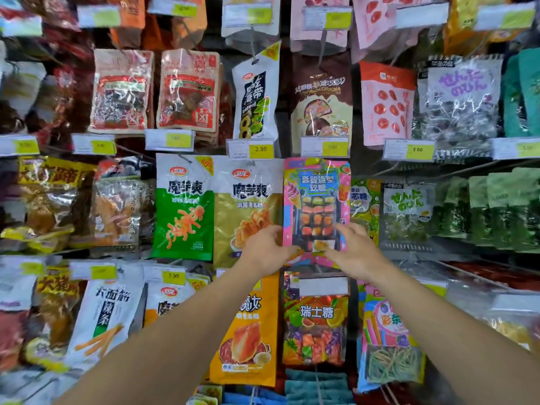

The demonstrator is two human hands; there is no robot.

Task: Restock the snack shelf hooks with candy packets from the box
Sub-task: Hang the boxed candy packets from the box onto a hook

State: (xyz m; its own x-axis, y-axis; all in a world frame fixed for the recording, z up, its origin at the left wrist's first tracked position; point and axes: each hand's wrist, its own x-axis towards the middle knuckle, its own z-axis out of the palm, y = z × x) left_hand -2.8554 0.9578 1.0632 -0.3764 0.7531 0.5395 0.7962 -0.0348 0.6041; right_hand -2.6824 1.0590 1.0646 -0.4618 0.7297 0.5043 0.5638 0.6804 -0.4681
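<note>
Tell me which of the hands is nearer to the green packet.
Left. The left hand grips the pink candy packet at its lower left edge, closer to the green packet. The right hand holds the pink packet's lower right side, farther away.

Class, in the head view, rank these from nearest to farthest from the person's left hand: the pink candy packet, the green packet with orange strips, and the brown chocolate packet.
From the left hand:
1. Pink candy packet, touching the hand, just to its right.
2. Green packet, same row, to the left.
3. Brown chocolate packet, one row up, above the pink one.
</note>
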